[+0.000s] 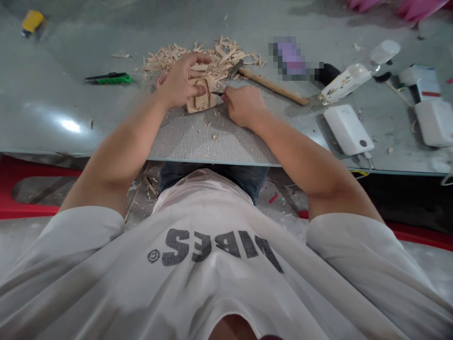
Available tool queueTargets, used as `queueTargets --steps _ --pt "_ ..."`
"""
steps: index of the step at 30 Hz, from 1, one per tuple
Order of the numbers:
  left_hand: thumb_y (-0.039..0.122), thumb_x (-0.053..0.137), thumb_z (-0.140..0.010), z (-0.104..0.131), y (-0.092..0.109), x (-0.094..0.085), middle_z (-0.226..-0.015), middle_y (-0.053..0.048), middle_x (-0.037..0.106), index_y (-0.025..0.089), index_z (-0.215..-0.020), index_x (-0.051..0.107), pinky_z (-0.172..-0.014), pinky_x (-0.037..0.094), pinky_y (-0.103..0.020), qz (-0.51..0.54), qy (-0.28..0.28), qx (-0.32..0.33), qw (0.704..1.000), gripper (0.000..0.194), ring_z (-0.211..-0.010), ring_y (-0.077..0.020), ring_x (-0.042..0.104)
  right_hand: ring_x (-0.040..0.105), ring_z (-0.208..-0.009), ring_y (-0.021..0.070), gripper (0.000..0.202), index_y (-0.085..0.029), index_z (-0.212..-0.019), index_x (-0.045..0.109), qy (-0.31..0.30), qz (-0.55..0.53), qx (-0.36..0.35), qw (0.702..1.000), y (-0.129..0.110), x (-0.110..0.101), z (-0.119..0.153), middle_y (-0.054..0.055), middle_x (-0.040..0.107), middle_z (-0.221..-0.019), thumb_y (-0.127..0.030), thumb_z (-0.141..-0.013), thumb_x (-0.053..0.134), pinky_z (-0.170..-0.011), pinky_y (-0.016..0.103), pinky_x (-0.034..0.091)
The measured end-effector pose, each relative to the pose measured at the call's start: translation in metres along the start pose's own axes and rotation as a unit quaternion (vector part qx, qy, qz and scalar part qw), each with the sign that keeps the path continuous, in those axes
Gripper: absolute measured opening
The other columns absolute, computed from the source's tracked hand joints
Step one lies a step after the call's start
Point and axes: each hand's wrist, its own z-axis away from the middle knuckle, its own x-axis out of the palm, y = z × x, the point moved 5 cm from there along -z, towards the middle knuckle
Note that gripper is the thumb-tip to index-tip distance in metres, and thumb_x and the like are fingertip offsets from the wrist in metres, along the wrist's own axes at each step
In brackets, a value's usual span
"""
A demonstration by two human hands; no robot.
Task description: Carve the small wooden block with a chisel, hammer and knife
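A pale carved wooden block (202, 101) with dark grooved outlines lies near the table's front edge. My left hand (180, 80) steadies it, thumb pressed on its upper face and the other fingers curving over its far side. In the closed fingers of my right hand (244, 104) is a small carving knife (218, 93); most of its handle is hidden. Its thin dark blade points left and meets the block's right side. Wood shavings (226, 52) are heaped just beyond both hands. A hammer (272, 86) with a wooden handle lies beyond my right hand.
A green utility knife (109, 79) lies to the left, with a yellow object (32, 21) farther back. On the right are a blurred purple object (290, 56), a clear bottle (345, 85) lying tilted, and a white power bank (348, 130) with a cable. Small chips dot the table.
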Motion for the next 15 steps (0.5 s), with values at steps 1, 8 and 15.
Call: queueTargets --steps 1,8,15 --pt "0.119 0.075 -0.069 -0.004 -0.008 0.003 -0.183 0.026 0.071 0.065 -0.168 0.065 -0.150 0.056 -0.045 0.017 0.001 0.014 1.000 0.113 -0.179 -0.0208 0.058 0.078 -0.155 0.0514 0.071 -0.030 -0.172 0.078 0.003 -0.006 -0.002 1.000 0.000 -0.001 0.000 0.025 0.086 -0.167 -0.058 -0.134 0.026 -0.125 0.066 0.061" --pt "0.072 0.094 -0.069 -0.022 -0.038 0.003 -0.191 0.002 0.069 0.041 -0.161 0.071 -0.147 0.065 -0.064 0.075 0.066 0.051 0.994 0.100 -0.164 -0.0391 0.077 0.079 -0.154 0.0545 0.071 -0.025 -0.167 0.084 0.013 -0.024 -0.007 1.000 -0.006 -0.004 -0.007 0.029 0.086 -0.163 -0.057 -0.132 0.031 -0.124 0.070 0.060" --pt "0.082 0.103 -0.069 -0.026 -0.041 0.005 -0.188 -0.002 0.070 0.036 -0.163 0.073 -0.148 0.063 -0.068 0.079 0.077 0.066 0.992 0.109 -0.161 -0.0415 0.075 0.080 -0.149 0.0525 0.069 -0.023 -0.165 0.087 -0.009 -0.043 -0.003 0.999 -0.005 0.001 -0.008 0.027 0.090 -0.155 -0.062 -0.136 0.037 -0.120 0.065 0.062"
